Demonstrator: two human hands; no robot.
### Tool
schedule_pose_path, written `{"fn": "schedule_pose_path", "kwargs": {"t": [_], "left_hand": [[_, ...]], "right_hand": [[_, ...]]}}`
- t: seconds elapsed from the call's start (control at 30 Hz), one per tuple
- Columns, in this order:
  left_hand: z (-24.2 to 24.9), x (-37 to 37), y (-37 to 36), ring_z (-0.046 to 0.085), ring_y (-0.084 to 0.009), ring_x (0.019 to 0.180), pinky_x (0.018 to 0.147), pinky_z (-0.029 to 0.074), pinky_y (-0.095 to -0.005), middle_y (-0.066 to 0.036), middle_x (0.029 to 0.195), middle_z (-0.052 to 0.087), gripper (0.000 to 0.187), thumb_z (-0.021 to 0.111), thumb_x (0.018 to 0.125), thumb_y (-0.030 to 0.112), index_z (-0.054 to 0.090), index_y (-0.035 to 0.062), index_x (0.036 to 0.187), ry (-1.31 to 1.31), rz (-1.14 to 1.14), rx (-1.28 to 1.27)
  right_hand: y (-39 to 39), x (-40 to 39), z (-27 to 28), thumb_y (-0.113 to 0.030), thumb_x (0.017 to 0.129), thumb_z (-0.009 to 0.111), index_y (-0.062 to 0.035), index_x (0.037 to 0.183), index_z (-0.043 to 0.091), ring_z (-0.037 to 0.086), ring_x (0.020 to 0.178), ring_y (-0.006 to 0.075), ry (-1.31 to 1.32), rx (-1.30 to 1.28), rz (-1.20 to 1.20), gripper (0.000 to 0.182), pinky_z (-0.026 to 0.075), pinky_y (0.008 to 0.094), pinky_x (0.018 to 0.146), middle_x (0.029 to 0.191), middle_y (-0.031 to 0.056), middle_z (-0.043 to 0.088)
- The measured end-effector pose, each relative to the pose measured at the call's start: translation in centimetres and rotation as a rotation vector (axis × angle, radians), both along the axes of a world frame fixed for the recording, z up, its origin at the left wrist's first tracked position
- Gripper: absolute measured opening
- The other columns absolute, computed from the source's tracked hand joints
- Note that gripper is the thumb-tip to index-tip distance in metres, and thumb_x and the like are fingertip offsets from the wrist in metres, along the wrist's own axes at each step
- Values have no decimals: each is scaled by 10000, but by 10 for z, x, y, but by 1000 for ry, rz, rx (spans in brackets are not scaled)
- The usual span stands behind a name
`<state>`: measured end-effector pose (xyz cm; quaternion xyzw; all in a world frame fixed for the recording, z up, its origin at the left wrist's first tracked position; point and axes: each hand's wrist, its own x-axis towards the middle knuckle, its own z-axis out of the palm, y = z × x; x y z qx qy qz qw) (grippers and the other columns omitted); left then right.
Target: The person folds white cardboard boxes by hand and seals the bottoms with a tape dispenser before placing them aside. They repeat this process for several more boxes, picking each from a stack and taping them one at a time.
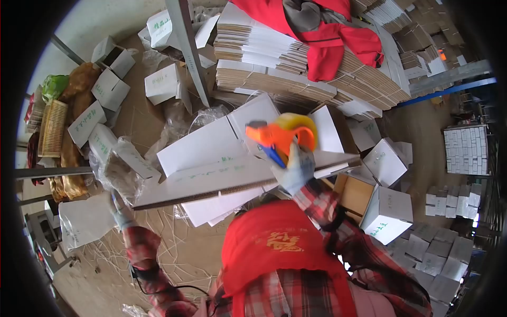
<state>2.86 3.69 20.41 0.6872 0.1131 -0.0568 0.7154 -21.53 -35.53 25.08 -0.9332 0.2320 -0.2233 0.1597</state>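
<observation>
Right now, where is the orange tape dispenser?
In the head view, the tape dispenser is in the right hand, slightly right of centre, beside the white cardboard.

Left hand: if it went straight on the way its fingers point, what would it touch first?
Probably the crumpled clear plastic just ahead of the left hand, though this single view leaves the depth unclear.

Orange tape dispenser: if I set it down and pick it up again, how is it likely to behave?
The orange tape dispenser looks like hard plastic, so it should stay rigid. The bulky yellow roll probably puts the weight at that end, so it could tip when set down. The looped grip beside the right hand should make it easy to lift.
</observation>
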Motion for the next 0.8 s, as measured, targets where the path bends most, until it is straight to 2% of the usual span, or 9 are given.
{"fn": "schedule_pose_path", "kwargs": {"t": [0.03,0.13,0.17,0.23,0.27,0.37,0.5,0.67,0.8], "left_hand": [[62,-27,-58,519,-196,1025,846,461,-300,-113,1170,515,468,546,809,87,417,3,1250,-405,-42,158],[104,-96,-194,359,-330,1234,1037,270,-488,-160,1297,421,692,650,749,333,348,91,1322,-870,-545,1094],[71,-120,-234,226,-332,1314,1084,101,-498,-157,1394,304,827,664,698,442,299,108,1360,-839,-884,1274],[41,-158,-275,174,-301,1345,1088,49,-512,-105,1453,211,835,618,702,443,259,129,1387,-976,-772,1455],[51,-157,-276,173,-286,1348,1088,54,-514,-90,1452,220,783,616,715,370,275,139,1382,-872,-893,1260],[44,-170,-269,188,-272,1344,1087,53,-516,-79,1449,233,744,608,733,321,284,144,1379,-1022,-848,1352],[26,-175,-262,341,-230,1267,1072,194,-462,-44,1366,380,562,609,729,238,453,157,1264,-1319,-673,1331],[22,-203,-258,558,-210,847,728,445,-395,22,914,577,147,608,685,165,608,143,831,-961,-629,872],[46,-212,-222,558,-214,823,689,451,-374,23,916,586,129,607,682,161,630,220,794,-1079,-851,815]], "right_hand": [[-1,11,8,-320,629,738,3,1117,456,566,809,388,147,94,-67,649,445,468,710,924,217,584],[-11,45,28,-375,665,706,-13,1096,465,576,831,384,463,250,-154,612,450,453,735,917,208,598],[-18,54,24,-386,675,696,-15,1089,466,579,838,384,476,209,-118,602,452,447,741,926,210,599],[-30,62,25,-391,688,685,-20,1071,469,583,844,381,522,143,-45,575,455,439,749,939,209,599],[-37,65,28,-384,691,683,-23,1059,471,585,843,378,549,124,-16,558,456,436,751,942,207,598],[-42,66,32,-373,707,670,-29,1054,468,586,872,359,638,106,108,529,455,429,763,972,196,590],[-51,86,25,-398,721,646,-21,1073,465,595,872,336,647,11,130,546,455,411,769,993,182,592],[-56,108,36,-447,724,627,-19,1101,479,602,904,318,690,43,74,589,447,402,809,945,164,626],[-57,111,30,-466,716,628,-8,1158,459,584,960,324,719,99,29,659,440,409,832,1004,180,609]]}}
